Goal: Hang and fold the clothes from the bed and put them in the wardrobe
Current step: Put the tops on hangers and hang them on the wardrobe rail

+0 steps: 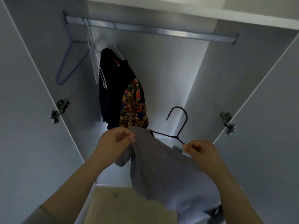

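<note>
Below the silver metal wardrobe rail (153,30), left hand (113,141) and right hand (202,152) pinch a pale grey T-shirt (161,167) on a thin dark hanger (175,136).

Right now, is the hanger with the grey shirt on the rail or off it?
Off. The dark hanger hooks nothing below the rail; left hand and right hand hold its grey shirt.
</note>
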{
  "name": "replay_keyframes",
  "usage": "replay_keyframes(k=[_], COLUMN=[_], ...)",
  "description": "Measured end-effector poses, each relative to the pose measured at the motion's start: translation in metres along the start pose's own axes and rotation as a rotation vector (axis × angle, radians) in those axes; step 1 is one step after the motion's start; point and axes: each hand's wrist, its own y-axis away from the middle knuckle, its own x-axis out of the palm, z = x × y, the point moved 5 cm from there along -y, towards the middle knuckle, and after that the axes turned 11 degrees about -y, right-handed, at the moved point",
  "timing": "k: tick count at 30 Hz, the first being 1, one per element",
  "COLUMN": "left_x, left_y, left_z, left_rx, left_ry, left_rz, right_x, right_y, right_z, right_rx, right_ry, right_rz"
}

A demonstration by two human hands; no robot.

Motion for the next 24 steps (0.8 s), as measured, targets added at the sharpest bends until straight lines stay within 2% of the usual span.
replay_keyframes(k=[9,19,24], left_x=[0.055,0.077,0.057], left_y=[-0.064,-0.131,-0.164], left_z=[-0.027,-0.039,-0.046], left_rx=[0.071,0.117,0.193], left_ry=[-0.046,-0.236,-0.42], left_rz=[0.103,-0.031,-0.209], right_x=[-0.043,-0.037,-0.023], right_y=[-0.033,-0.123,-0.152], right_z=[-0.05,-0.066,-0.058], right_rx=[0.155,0.216,0.192], right_ry=[0.053,0.038,-0.032], right_rz=[-0.207,-0.128,-0.112])
